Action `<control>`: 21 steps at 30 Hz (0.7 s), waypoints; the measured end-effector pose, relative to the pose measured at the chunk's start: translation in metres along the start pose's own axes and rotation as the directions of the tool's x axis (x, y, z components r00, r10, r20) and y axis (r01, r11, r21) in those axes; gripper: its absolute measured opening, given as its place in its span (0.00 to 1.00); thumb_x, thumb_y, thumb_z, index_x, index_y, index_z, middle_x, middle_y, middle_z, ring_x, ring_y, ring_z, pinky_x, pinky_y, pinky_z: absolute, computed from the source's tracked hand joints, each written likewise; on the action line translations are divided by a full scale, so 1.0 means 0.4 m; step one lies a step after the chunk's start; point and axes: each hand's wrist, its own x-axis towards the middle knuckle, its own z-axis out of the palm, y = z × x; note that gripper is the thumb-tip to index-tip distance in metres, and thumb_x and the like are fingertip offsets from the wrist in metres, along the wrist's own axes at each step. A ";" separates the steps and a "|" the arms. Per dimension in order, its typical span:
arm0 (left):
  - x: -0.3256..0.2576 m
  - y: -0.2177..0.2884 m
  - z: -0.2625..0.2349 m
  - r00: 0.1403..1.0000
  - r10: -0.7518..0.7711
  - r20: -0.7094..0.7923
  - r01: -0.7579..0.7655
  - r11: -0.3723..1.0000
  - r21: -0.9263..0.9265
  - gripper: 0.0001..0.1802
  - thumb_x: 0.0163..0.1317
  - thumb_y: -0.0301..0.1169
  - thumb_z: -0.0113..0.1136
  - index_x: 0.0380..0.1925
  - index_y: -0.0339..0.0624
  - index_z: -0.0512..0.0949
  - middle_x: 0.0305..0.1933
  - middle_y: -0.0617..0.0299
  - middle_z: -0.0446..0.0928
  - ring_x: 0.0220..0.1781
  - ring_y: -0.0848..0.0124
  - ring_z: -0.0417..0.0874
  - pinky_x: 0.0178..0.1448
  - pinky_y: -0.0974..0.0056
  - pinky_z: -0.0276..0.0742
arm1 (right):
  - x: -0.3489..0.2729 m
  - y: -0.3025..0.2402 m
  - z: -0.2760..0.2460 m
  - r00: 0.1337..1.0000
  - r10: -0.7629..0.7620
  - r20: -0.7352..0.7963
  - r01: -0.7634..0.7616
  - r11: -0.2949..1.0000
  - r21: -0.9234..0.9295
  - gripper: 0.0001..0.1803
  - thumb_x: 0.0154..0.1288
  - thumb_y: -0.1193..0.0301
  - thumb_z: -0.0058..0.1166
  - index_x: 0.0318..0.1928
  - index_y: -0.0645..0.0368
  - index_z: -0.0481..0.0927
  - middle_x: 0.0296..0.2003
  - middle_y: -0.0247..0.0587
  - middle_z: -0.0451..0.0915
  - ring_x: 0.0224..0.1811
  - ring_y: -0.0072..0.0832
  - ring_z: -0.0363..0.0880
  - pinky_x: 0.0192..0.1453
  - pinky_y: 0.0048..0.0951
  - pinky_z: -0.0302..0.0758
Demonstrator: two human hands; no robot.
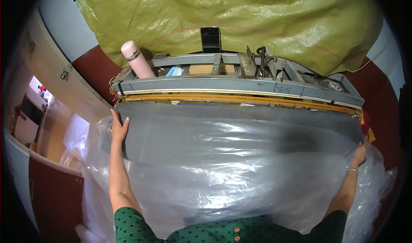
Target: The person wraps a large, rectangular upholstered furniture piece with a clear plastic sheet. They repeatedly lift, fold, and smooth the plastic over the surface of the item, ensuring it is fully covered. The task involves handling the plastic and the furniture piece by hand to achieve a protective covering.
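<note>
A wide sheet of clear plastic film (223, 174) spreads in front of me over a grey flat surface (171, 112). My left hand (118, 127) lies at the far left corner of the film, its fingers stretched out and apart. At the right end, my right hand (358, 154) has its fingers closed at the film's edge, close to the grey surface's corner. Loose folds of the film hang past both hands. The film is wrinkled and shiny in the middle.
Beyond the grey surface runs a metal frame (193, 85) with orange strips (240, 100) along it. A pink bottle (137, 60), a black phone (210, 40) and a metal clamp (261, 60) stand there. Yellow-green woven sheeting (274, 20) covers the back; a door (64, 67) is at left.
</note>
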 end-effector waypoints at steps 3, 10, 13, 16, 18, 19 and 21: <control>0.081 -0.117 0.005 0.995 0.095 0.030 -0.099 0.979 0.176 0.39 0.59 0.52 0.49 0.67 0.54 0.50 0.68 0.59 0.57 0.69 0.58 0.56 0.66 0.34 0.40 | 0.016 0.015 0.041 0.999 0.025 -0.031 -0.027 0.999 -0.041 0.20 0.68 0.59 0.38 0.42 0.64 0.73 0.37 0.59 0.77 0.42 0.53 0.74 0.43 0.46 0.69; 0.157 -0.077 0.082 0.977 0.196 -0.081 -0.196 0.981 0.006 0.22 0.65 0.41 0.45 0.49 0.35 0.74 0.56 0.48 0.71 0.59 0.59 0.70 0.63 0.59 0.61 | 0.037 0.032 0.034 0.997 0.028 -0.079 -0.033 0.997 -0.068 0.23 0.63 0.52 0.43 0.33 0.60 0.78 0.32 0.55 0.79 0.38 0.51 0.77 0.40 0.47 0.71; 0.142 -0.039 0.081 0.937 -0.016 -0.350 -0.142 0.896 -0.421 0.20 0.66 0.42 0.45 0.45 0.36 0.76 0.47 0.58 0.77 0.47 0.69 0.75 0.53 0.64 0.67 | 0.035 -0.042 0.047 0.999 0.027 0.028 -0.027 1.000 0.016 0.25 0.61 0.48 0.44 0.35 0.58 0.78 0.33 0.55 0.78 0.39 0.50 0.76 0.41 0.47 0.71; -0.076 0.392 0.060 0.979 0.206 -0.005 -0.142 0.657 -0.741 0.19 0.66 0.42 0.45 0.45 0.41 0.76 0.43 0.64 0.77 0.43 0.75 0.75 0.46 0.68 0.66 | 0.057 0.089 0.077 0.991 -0.093 -0.093 0.111 0.969 0.220 0.20 0.61 0.53 0.50 0.29 0.59 0.72 0.29 0.49 0.79 0.34 0.46 0.78 0.37 0.41 0.71; -0.255 0.614 -0.010 0.912 0.381 0.151 -0.105 0.572 -0.814 0.17 0.64 0.44 0.48 0.42 0.44 0.76 0.42 0.66 0.76 0.41 0.78 0.74 0.43 0.71 0.64 | 0.057 0.061 0.074 0.991 -0.122 -0.058 0.134 0.948 0.288 0.19 0.61 0.54 0.50 0.29 0.59 0.72 0.30 0.49 0.79 0.35 0.46 0.77 0.38 0.41 0.71; -0.357 0.740 -0.032 0.809 0.531 0.252 -0.053 0.494 -0.868 0.16 0.63 0.44 0.51 0.39 0.44 0.76 0.41 0.64 0.77 0.40 0.76 0.76 0.42 0.70 0.66 | 0.065 0.096 0.077 0.993 -0.110 -0.052 0.120 0.942 0.314 0.19 0.61 0.53 0.49 0.30 0.59 0.72 0.30 0.50 0.79 0.35 0.47 0.77 0.38 0.41 0.71; -0.555 0.907 -0.087 0.499 0.739 0.454 0.159 0.437 -0.885 0.13 0.61 0.39 0.53 0.39 0.43 0.76 0.40 0.59 0.78 0.41 0.70 0.79 0.46 0.68 0.70 | 0.051 0.087 0.073 0.997 -0.071 -0.012 0.071 0.951 0.301 0.19 0.62 0.53 0.47 0.32 0.58 0.73 0.31 0.51 0.78 0.37 0.49 0.77 0.39 0.43 0.70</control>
